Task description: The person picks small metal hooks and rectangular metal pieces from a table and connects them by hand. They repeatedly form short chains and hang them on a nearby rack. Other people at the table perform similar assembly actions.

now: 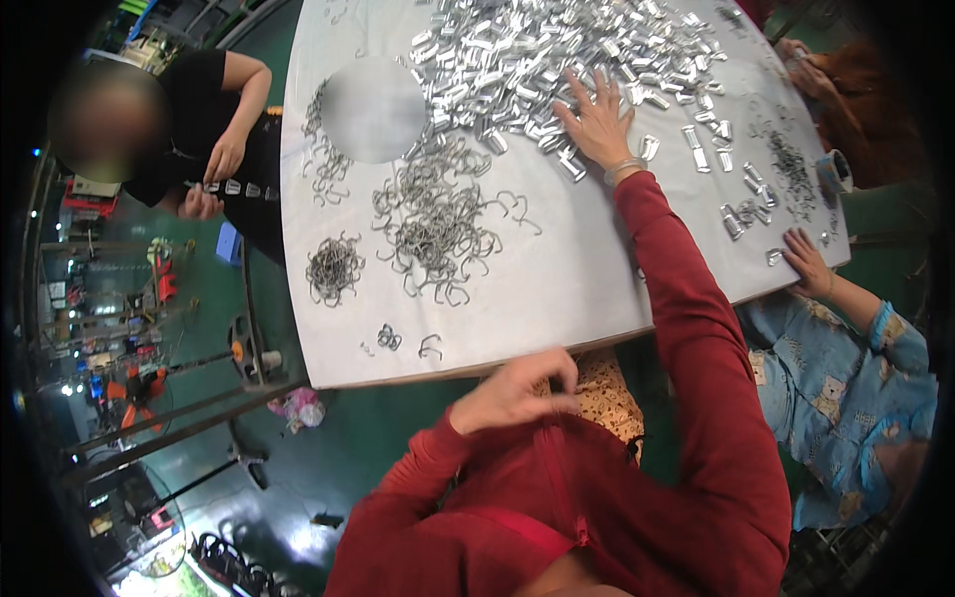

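Note:
My right hand (600, 124) lies with fingers spread at the near edge of a large heap of shiny silver metal clips (557, 50). Its fingertips touch the clips, and nothing is gripped. A bracelet circles that wrist. My left hand (517, 388) is in front of my body by the table's near edge, slightly blurred. Its fingers are loosely curved with a gap at the thumb, and I see nothing in them. Left of my right arm lies a tangled pile of curved wire hooks (433, 234). A smaller pile of hooks (335, 269) sits farther left.
The white table (557, 289) bends toward the picture's rim. Loose clips (741, 219) and dark small wire pieces (791, 164) lie at right. A co-worker's hand (808, 264) rests there. At left, a person in black (204, 99) handles silver pieces. A roll of tape (836, 171) stands at the right edge.

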